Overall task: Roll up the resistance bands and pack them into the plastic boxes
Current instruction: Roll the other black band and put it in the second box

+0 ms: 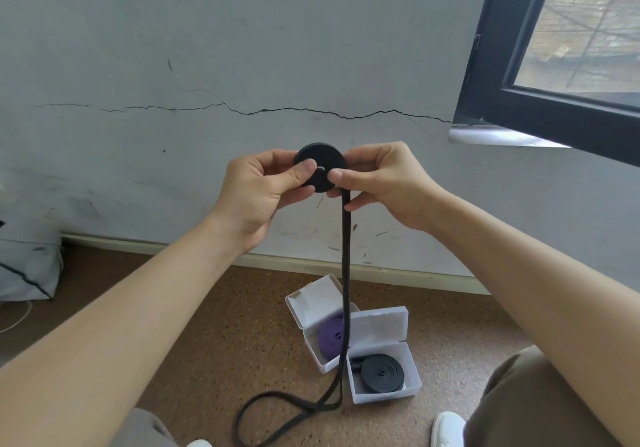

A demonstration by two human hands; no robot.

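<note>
A black resistance band is partly wound into a flat coil [320,162], held up at chest height in front of the wall. My left hand [263,186] pinches the coil from the left with thumb on its face. My right hand [377,179] pinches it from the right. The band's loose tail [345,273] hangs straight down and loops on the floor [277,408]. Below stand two open white plastic boxes: the left box [311,349] holds a rolled purple band [330,337], the right box [410,391] holds a rolled black band [381,372].
The cork-brown floor [225,342] meets a cracked grey wall with a skirting board. A dark-framed window [554,100] is at the upper right. A grey bag [27,270] lies at the far left. My knees and white shoes [446,429] show at the bottom edge.
</note>
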